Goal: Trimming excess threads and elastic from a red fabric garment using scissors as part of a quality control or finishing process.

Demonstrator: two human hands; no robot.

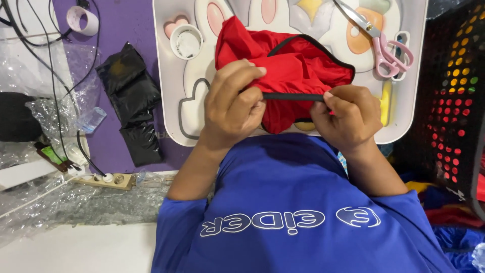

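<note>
A crumpled red cloth (298, 65) with a black edge band (293, 96) lies bunched on a white tray-like table top (174, 91) printed with pastel shapes. My left hand (232, 103) pinches the black band and some red fabric at its left end. My right hand (348, 114) grips the same band at its right end, so the band runs taut and level between the two hands. I wear a blue shirt (288, 202), seen at the bottom of the view.
Pink-handled scissors (379, 43) lie at the tray's upper right, a small white cup (186, 41) at its upper left. Black plastic bags (131, 96) and a tape roll (82, 20) rest on the purple surface to the left, with cables and clear plastic. A black perforated basket (454, 101) stands to the right.
</note>
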